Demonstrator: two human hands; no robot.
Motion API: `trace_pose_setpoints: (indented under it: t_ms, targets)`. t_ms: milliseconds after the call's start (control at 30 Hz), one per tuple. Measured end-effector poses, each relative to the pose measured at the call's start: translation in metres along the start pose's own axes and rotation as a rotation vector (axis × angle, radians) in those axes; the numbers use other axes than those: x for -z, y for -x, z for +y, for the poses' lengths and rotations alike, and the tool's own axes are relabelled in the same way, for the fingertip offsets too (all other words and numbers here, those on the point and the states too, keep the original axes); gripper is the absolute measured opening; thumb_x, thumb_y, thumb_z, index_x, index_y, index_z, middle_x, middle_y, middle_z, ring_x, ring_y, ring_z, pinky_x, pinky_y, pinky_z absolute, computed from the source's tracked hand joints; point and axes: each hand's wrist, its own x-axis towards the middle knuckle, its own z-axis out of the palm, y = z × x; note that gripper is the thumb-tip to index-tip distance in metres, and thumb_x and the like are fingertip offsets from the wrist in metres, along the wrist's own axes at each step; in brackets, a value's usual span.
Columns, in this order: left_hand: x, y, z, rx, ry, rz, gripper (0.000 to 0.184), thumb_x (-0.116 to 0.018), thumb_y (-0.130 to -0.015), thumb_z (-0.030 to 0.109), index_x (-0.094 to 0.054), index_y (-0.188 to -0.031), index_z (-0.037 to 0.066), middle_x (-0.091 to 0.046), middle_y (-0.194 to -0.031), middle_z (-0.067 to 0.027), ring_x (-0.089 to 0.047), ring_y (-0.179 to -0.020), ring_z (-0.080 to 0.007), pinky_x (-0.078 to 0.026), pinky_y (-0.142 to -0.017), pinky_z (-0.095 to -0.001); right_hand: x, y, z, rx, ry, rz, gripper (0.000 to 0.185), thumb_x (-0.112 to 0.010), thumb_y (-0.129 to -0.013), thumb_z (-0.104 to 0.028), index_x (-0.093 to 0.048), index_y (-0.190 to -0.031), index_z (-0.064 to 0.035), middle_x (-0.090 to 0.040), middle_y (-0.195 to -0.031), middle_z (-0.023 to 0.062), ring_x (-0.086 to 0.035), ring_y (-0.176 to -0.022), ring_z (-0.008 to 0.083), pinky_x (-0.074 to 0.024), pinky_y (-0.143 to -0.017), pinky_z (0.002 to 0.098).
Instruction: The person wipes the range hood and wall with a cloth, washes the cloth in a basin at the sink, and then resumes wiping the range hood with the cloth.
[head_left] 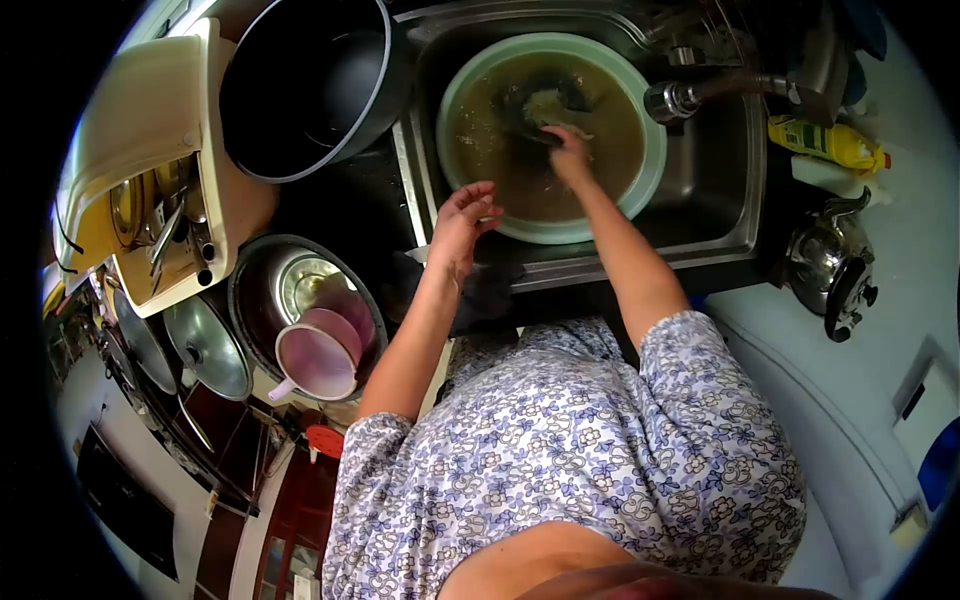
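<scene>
Reaching into the green basin point(655, 150), right hand point(572, 157), grip impossible to tell; left hand point(464, 220) half-curled, empty

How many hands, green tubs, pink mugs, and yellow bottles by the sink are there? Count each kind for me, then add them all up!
Hands: 2 (left hand and right hand)
Green tub: 1
Pink mug: 1
Yellow bottle by the sink: 1
Total: 5
</scene>
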Motion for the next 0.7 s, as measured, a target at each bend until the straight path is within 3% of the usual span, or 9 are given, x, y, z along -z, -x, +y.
trace_pose_setpoints:
  t_ms: [100, 200, 300, 367, 400, 433, 533, 633, 700]
  targets:
    - [-0.012, -0.014, 0.004, 0.037, -0.046, 0.01, 0.043, -0.049, -0.088, 0.017, -0.039, -0.125, -0.001, -0.043, -0.123, -0.0162, -0.052, -0.101, -0.0232, -0.04, -0.088, -0.037, 0.05, 0.008, -0.033, -0.672, -0.516, 0.512, 0.05, -0.039, -0.073, 0.008, -0.055, -0.116, -0.013, -0.06, -0.091, 0.0092, -0.052, -0.064, 0.0158, -0.0415, -0.056, 0.0262]
    - [-0.026, -0.042, -0.01, 0.055, 0.131, 0.021, 0.06, -0.05, -0.087, 0.031, -0.024, -0.135, 0.008, -0.031, -0.134, -0.0168, -0.041, -0.115, -0.0318, -0.038, -0.09, -0.0426, 0.056, 0.023, -0.037, -0.734, -0.41, 0.215, 0.048, -0.038, -0.077, 0.005, -0.053, -0.118, -0.0132, -0.059, -0.085, 0.0071, -0.046, -0.056, 0.0129, -0.0395, -0.053, 0.0263]
    - [-0.04, -0.065, -0.015, 0.128, 0.283, 0.03, 0.069, -0.048, -0.085, 0.048, -0.019, -0.138, 0.016, -0.025, -0.139, -0.0128, -0.034, -0.119, -0.0371, -0.04, -0.085, -0.0445, 0.059, 0.039, -0.112, -0.318, -0.228, 0.035, 0.045, -0.042, -0.073, 0.003, -0.058, -0.112, -0.012, -0.058, -0.083, 0.007, -0.048, -0.06, 0.0146, -0.0421, -0.059, 0.0286]
    - [-0.049, -0.084, -0.018, 0.237, 0.42, 0.029, 0.065, -0.048, -0.085, 0.048, -0.025, -0.135, 0.015, -0.027, -0.138, -0.0086, -0.035, -0.119, -0.0341, -0.044, -0.081, -0.0434, 0.058, 0.055, -0.143, -0.005, -0.177, 0.006, 0.04, -0.044, -0.071, 0.001, -0.061, -0.106, -0.0099, -0.058, -0.093, 0.0077, -0.052, -0.08, 0.0173, -0.0419, -0.075, 0.0283]
    - [-0.054, -0.095, -0.021, 0.159, 0.564, -0.047, 0.059, -0.048, -0.085, 0.046, -0.033, -0.126, 0.007, -0.042, -0.121, -0.0119, -0.046, -0.104, -0.0321, -0.047, -0.077, -0.043, 0.064, 0.065, -0.174, -0.006, -0.207, -0.079, 0.033, -0.048, -0.072, -0.002, -0.061, -0.102, -0.0075, -0.055, -0.098, 0.0085, -0.05, -0.095, 0.0203, -0.0378, -0.086, 0.0289]
    - [-0.058, -0.103, -0.025, 0.077, 0.705, -0.121, 0.056, -0.049, -0.085, 0.044, -0.042, -0.117, 0.0, -0.057, -0.104, -0.0152, -0.058, -0.09, -0.0302, -0.05, -0.074, -0.0426, 0.067, 0.075, -0.195, 0.013, -0.232, -0.112, 0.027, -0.054, -0.073, -0.007, -0.062, -0.099, -0.0058, -0.053, -0.092, 0.0086, -0.051, -0.091, 0.0201, -0.0391, -0.082, 0.0297]
    - [-0.06, -0.12, -0.031, 0.086, 0.909, -0.191, 0.04, -0.05, -0.087, 0.029, -0.043, -0.109, -0.003, -0.055, -0.093, -0.0229, -0.06, -0.071, -0.0306, -0.054, -0.059, -0.0335, 0.065, 0.098, -0.22, 0.214, -0.072, -0.186, 0.025, -0.061, -0.073, -0.011, -0.06, -0.098, -0.0059, -0.051, -0.086, 0.0105, -0.052, -0.084, 0.0237, -0.0421, -0.074, 0.0315]
    - [-0.07, -0.121, -0.036, -0.123, 0.784, -0.082, 0.028, -0.048, -0.088, 0.019, -0.045, -0.11, 0.002, -0.057, -0.087, -0.0188, -0.058, -0.068, -0.0247, -0.053, -0.06, -0.0322, 0.054, 0.095, -0.206, 0.335, 0.055, -0.099, 0.028, -0.064, -0.073, -0.014, -0.059, -0.099, -0.0067, -0.053, -0.083, 0.014, -0.055, -0.075, 0.0292, -0.0449, -0.066, 0.0331]
    - [-0.081, -0.108, -0.034, -0.169, 0.774, -0.002, 0.029, -0.045, -0.09, 0.028, -0.048, -0.107, 0.004, -0.058, -0.088, -0.0146, -0.058, -0.073, -0.0211, -0.052, -0.062, -0.0316, 0.044, 0.066, -0.179, 0.421, 0.114, 0.025, 0.027, -0.063, -0.075, -0.021, -0.059, -0.098, -0.0054, -0.055, -0.081, 0.0167, -0.056, -0.073, 0.0306, -0.0452, -0.065, 0.0341]
